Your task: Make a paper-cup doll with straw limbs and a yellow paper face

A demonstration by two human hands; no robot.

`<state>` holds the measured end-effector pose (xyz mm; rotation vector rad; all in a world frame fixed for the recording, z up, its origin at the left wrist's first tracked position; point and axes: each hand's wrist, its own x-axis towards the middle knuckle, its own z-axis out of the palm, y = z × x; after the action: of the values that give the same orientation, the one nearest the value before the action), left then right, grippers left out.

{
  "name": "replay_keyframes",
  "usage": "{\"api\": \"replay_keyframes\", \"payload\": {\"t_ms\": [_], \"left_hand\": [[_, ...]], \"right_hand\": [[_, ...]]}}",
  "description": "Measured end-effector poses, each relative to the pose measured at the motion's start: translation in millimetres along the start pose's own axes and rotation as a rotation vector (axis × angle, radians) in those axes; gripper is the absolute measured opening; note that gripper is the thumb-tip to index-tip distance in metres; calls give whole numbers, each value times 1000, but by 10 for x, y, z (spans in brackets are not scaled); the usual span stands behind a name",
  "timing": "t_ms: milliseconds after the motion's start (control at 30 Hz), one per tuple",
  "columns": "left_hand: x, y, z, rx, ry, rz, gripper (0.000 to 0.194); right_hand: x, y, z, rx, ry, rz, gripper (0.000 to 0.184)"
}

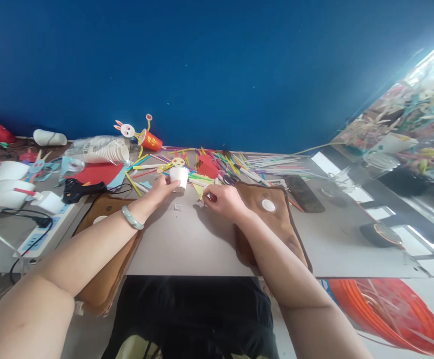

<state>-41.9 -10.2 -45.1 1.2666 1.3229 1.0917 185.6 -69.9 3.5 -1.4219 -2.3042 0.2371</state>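
Note:
My left hand (pixel 160 190) grips a white paper cup (pixel 180 178) by its left side, holding it upright over the table. A small cream animal face (pixel 178 161) with pointed ears shows just above the cup's rim; whether it is joined to the cup I cannot tell. To the right of the cup, my right hand (pixel 224 201) is closed, thumb and fingers pressed together. Anything in that pinch is too small to make out. Yellow paper scraps (pixel 199 190) lie between the hands. A little clear piece (pixel 178 206) rests on the table below the cup.
Colourful pipe cleaners (pixel 254 162) and red paper (pixel 207 167) spread along the wall. At left are stacked paper cups (pixel 108 151), a black glue gun (pixel 82 190) and a power strip (pixel 48 229). A phone (pixel 303 193) lies right; an orange bin (pixel 351 304) stands below.

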Motion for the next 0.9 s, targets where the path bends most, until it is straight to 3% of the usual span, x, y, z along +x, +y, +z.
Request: {"api": "replay_keyframes", "payload": {"t_ms": [100,233,333,433,500,600,667,900], "left_hand": [[-103,136,30,37,70,-92,37],[-204,241,20,18,24,-97,31],[-254,260,0,79,75,53,33],[-324,273,13,215,144,338,37],[-388,281,46,271,27,442,31],[-475,275,109,259,-210,361,28],[-502,260,139,246,-287,317,31],[-476,228,144,318,-263,287,23]], "right_hand": [[10,15,-2,27,26,28,13],[26,37,6,175,57,105,11],[37,32,4,384,67,185,14],[47,17,-12,579,54,254,27],[53,12,-22,691,6,287,35],[59,18,-18,805,-76,308,41],[63,27,-5,832,-112,309,40],[73,-9,3,786,-175,347,36]]}}
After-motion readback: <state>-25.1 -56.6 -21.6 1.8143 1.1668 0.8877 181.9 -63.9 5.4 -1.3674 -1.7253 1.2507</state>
